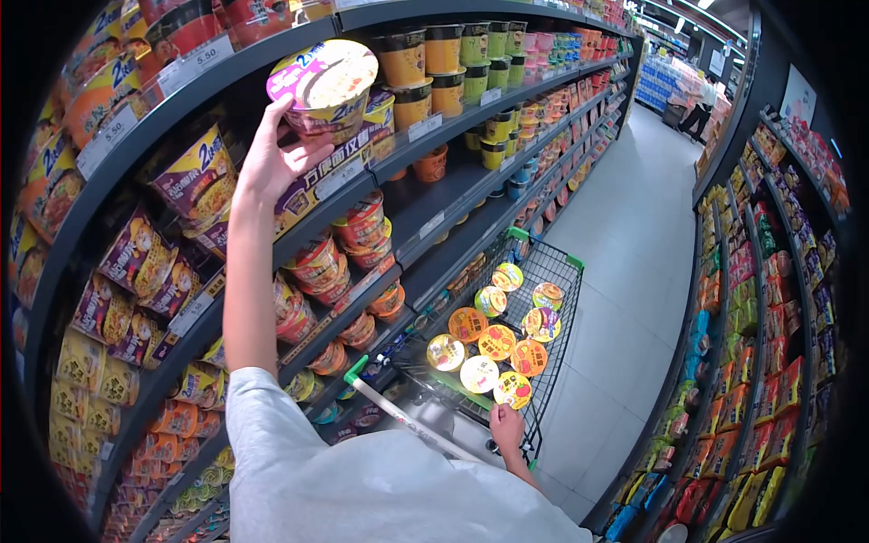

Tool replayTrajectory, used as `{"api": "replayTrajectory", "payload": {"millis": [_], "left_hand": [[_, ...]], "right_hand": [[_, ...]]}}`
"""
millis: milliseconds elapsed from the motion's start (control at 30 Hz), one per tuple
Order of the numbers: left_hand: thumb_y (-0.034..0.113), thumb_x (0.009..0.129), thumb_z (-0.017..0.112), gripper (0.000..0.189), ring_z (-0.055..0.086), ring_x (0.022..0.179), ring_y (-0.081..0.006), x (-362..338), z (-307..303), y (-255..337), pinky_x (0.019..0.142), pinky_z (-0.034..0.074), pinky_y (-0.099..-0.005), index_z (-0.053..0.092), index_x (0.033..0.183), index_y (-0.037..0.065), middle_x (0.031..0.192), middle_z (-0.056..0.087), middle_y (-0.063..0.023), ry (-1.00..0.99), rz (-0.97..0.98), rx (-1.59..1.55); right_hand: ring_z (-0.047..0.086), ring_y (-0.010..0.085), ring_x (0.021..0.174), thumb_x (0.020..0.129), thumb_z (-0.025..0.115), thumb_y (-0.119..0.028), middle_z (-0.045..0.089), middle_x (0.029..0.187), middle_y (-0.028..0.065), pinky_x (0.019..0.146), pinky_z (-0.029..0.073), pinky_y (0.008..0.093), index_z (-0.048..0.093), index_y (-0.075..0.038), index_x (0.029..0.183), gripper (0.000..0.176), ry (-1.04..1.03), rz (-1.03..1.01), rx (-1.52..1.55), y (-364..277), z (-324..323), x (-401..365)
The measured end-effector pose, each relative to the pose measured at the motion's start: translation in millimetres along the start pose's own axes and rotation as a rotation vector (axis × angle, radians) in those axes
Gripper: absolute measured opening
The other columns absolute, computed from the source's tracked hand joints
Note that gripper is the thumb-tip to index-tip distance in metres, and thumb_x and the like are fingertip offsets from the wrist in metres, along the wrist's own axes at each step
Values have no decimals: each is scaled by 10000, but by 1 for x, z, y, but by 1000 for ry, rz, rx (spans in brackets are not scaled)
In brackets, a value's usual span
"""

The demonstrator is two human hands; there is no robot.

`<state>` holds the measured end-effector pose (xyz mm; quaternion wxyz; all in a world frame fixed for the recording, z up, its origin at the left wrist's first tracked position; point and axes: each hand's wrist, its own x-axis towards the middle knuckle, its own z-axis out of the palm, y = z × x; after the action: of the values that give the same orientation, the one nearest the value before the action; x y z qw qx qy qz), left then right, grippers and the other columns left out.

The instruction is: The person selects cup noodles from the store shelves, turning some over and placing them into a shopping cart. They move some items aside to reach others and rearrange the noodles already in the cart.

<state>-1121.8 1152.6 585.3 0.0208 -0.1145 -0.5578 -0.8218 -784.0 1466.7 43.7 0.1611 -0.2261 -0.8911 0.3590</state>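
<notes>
My left hand (273, 156) is raised at the shelf on the left, its fingers closed around a cup of instant noodles (331, 118). The cup is purple and yellow, with a picture of noodles on its lid, and tilts towards me. Low at the middle, my right hand (508, 427) is closed by the near side of the shopping cart (559, 357). What its fingers grip is hidden. Just beyond it lies a noodle cup with a yellow lid (513, 390). Several more noodle cups (495, 342) with orange, white, purple and green lids sit in the cart.
Shelves of noodle cups and price tags (337, 177) line the left side. The cart's pale handle (412, 425) is in front of my body. A grey floor (634, 244) runs down the aisle, with packet shelves (769, 335) at the right. A person (701, 107) is far ahead.
</notes>
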Motion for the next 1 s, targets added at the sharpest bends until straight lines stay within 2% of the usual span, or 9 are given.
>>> {"api": "replayTrajectory", "payload": {"millis": [67,167,300,400,433,500,700,867,1000], "left_hand": [[493,812,813,1079,689,1063,-398,0,2,7,882,630,-471,216,1475,-115,1314,517,-317,0,-41,14],[562,829,760,1048,723,1003,-360,7,-8,15,823,648,-429,277,1437,-142,1205,596,-299,-95,-155,33],[641,913,600,831,754,860,-274,-12,10,10,748,654,-359,561,1247,-119,920,727,-211,-163,-208,72],[665,944,501,833,754,847,-283,-20,7,-20,677,656,-366,584,1252,-105,909,733,-178,-333,-278,23],[650,942,507,784,748,837,-296,-30,11,-33,654,656,-389,585,1306,-40,947,731,-175,-304,-351,-12],[688,916,498,820,742,916,-311,-56,19,-71,724,654,-403,583,1341,-8,1092,715,-177,-335,-442,31],[715,898,528,781,683,806,-249,-133,-20,-294,722,621,-390,569,1244,16,1015,664,-131,-356,-1120,135],[635,898,630,728,646,743,-166,-185,-50,-427,713,622,-353,566,1269,12,1039,681,-126,-452,-1292,266],[611,898,627,708,642,804,-189,-177,-41,-474,743,608,-358,518,1331,62,1128,636,-151,-528,-1362,274]], "right_hand": [[650,377,628,911,680,-243,651,670,164,587,494,489,647,-45,732,269,6,11,-4,-1,1,1],[642,374,629,908,685,-232,643,665,155,583,489,487,643,-48,734,256,17,25,13,-4,0,0],[635,373,630,906,688,-224,632,667,145,577,479,490,630,-53,742,244,17,22,6,-5,0,1],[634,378,640,908,685,-230,630,682,148,576,473,503,607,-56,739,255,10,24,-6,4,6,0],[633,383,644,908,685,-232,630,683,151,579,472,507,607,-56,743,253,12,14,-2,2,4,0],[632,391,652,909,684,-235,630,686,158,584,472,515,606,-57,752,250,23,22,3,-2,1,2],[656,379,672,909,682,-220,657,714,163,594,506,494,644,-57,819,190,17,61,4,-16,-9,4],[642,334,646,893,692,-195,641,691,125,578,504,463,641,-65,790,173,20,85,-20,-22,-10,9],[635,292,621,881,695,-187,622,664,105,565,495,431,639,-70,769,171,22,102,-32,-22,-9,9]]}}
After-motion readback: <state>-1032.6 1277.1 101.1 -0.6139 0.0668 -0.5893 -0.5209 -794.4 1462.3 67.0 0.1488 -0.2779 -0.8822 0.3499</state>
